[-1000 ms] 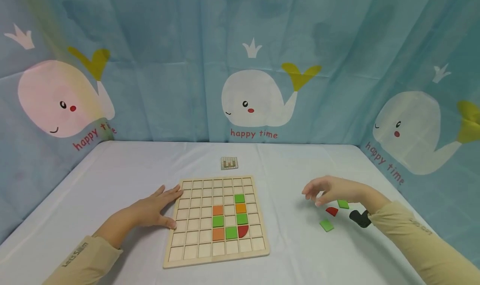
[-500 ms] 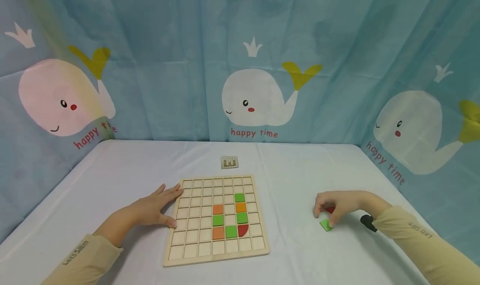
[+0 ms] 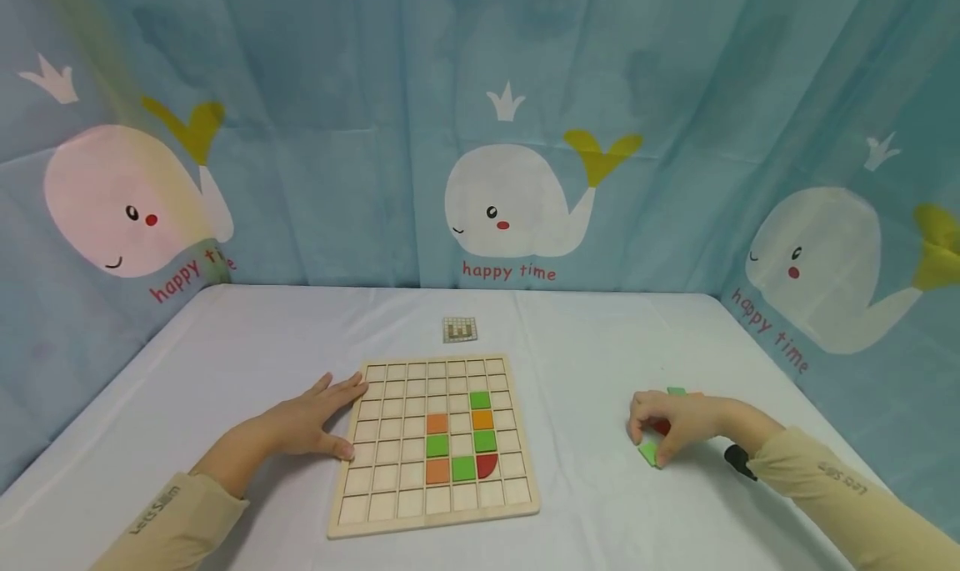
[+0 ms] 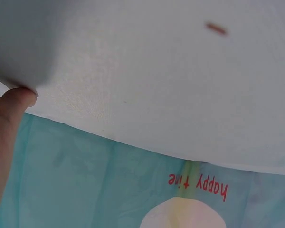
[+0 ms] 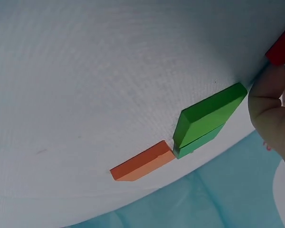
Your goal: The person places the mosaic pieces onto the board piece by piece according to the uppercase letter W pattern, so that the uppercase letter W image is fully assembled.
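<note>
My left hand (image 3: 303,421) lies with spread fingers along the left edge of the wooden grid board (image 3: 382,454); in the left wrist view its thumb (image 4: 19,97) shows. Several green, orange and red pieces fill cells of the board, among them a red quarter-round piece (image 3: 487,466). To the right, my right hand (image 3: 686,421) reaches down with curled fingers and pinches a green square tile (image 3: 648,453) between thumb and fingers. A red piece (image 3: 661,427) is partly hidden under that hand and shows at a finger in the right wrist view.
Beyond the right hand lie a green tile (image 5: 209,114), a teal tile (image 5: 199,141) and an orange tile (image 5: 142,161). A small patterned card (image 3: 459,329) is behind the board. A black object (image 3: 741,461) sits under the right wrist. A blue whale-print curtain (image 3: 337,179) encloses the white table.
My right hand has come down and nearer onto the green tile, whose angle has shifted slightly under the fingers. The left hand and the board have stayed in place.
</note>
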`<state>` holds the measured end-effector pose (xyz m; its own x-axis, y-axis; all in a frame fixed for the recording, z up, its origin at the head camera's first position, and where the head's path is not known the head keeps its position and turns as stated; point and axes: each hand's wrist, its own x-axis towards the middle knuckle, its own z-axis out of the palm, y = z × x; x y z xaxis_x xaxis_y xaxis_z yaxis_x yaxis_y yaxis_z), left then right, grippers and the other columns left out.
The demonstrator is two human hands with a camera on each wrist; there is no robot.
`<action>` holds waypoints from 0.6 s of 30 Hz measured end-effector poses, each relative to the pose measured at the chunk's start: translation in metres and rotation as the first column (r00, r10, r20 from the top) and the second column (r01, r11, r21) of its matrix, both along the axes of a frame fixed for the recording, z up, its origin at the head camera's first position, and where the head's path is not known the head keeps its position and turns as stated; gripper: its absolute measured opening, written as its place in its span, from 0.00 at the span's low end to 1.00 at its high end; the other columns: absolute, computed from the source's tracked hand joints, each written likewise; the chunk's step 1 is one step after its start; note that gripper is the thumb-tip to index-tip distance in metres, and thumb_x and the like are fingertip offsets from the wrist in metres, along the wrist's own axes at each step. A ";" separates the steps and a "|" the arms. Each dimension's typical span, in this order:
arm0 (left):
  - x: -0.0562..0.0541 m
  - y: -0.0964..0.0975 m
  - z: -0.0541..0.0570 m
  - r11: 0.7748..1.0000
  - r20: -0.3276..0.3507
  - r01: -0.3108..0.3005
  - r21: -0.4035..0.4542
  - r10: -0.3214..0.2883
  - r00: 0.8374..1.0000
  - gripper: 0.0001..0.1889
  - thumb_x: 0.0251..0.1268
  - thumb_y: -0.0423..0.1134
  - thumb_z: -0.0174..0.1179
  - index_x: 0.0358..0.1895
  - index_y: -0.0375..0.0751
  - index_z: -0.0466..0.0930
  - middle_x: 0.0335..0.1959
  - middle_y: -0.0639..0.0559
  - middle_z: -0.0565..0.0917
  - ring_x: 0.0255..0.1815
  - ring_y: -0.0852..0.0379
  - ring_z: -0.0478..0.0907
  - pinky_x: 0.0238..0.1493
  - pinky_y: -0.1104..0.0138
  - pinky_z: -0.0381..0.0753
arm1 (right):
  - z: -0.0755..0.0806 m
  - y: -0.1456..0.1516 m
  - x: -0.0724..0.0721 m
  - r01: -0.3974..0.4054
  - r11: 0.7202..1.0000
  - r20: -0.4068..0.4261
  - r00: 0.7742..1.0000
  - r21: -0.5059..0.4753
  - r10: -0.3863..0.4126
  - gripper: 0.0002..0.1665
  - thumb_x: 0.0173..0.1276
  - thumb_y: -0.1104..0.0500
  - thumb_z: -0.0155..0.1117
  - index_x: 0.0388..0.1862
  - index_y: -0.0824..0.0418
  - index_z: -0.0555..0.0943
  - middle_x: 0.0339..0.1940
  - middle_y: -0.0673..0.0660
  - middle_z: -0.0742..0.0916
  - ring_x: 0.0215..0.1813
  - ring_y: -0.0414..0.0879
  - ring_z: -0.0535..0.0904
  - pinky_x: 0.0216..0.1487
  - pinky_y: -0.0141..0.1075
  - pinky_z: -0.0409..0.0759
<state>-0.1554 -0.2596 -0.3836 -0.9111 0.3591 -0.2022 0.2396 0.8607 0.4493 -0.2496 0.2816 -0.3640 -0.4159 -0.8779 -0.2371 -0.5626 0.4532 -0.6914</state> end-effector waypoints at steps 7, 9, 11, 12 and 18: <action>0.002 0.001 0.002 1.000 -0.011 0.010 -0.007 -0.010 1.000 0.54 0.47 0.60 0.70 0.74 0.35 0.56 0.76 0.36 0.51 0.72 0.23 0.40 0.56 0.26 0.53 | -0.007 0.004 -0.002 0.019 0.999 -0.005 1.000 -0.028 -0.019 0.12 0.55 0.57 0.74 0.36 0.55 0.80 0.33 0.52 0.70 0.36 0.47 0.66 0.33 0.32 0.65; 0.002 0.001 0.003 1.000 -0.017 0.016 -0.009 -0.016 1.000 0.54 0.47 0.60 0.70 0.74 0.35 0.57 0.76 0.36 0.52 0.72 0.23 0.41 0.55 0.26 0.54 | -0.009 0.005 -0.002 0.028 0.999 -0.003 1.000 -0.042 -0.028 0.11 0.56 0.57 0.74 0.36 0.55 0.81 0.33 0.52 0.70 0.37 0.47 0.66 0.33 0.33 0.66; 0.002 0.001 0.002 1.000 -0.018 0.017 -0.006 -0.017 1.000 0.54 0.47 0.60 0.70 0.74 0.35 0.57 0.76 0.36 0.52 0.72 0.23 0.41 0.56 0.26 0.54 | -0.010 0.007 -0.002 0.037 0.998 -0.009 0.999 -0.054 -0.037 0.11 0.56 0.57 0.73 0.36 0.55 0.81 0.34 0.52 0.72 0.37 0.46 0.67 0.35 0.33 0.67; 0.002 0.001 0.002 1.000 -0.022 0.019 -0.006 -0.019 1.000 0.54 0.47 0.60 0.70 0.74 0.35 0.57 0.76 0.36 0.52 0.72 0.22 0.40 0.55 0.26 0.54 | -0.010 0.007 -0.001 0.040 0.997 -0.015 0.999 -0.059 -0.041 0.10 0.57 0.58 0.72 0.37 0.55 0.81 0.35 0.52 0.73 0.38 0.46 0.68 0.36 0.33 0.68; 0.001 0.001 0.001 1.000 -0.014 0.012 -0.001 -0.012 1.000 0.54 0.47 0.61 0.69 0.74 0.35 0.56 0.76 0.36 0.52 0.72 0.23 0.41 0.56 0.26 0.53 | -0.013 0.007 0.002 0.055 0.996 -0.077 0.995 -0.072 -0.061 0.09 0.63 0.62 0.68 0.39 0.54 0.78 0.38 0.46 0.77 0.39 0.39 0.71 0.39 0.31 0.72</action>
<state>-0.1541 -0.2584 -0.3822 -0.9097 0.3694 -0.1896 0.2559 0.8584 0.4447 -0.2478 0.2887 -0.3766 -0.4817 -0.8650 -0.1406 -0.5911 0.4392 -0.6765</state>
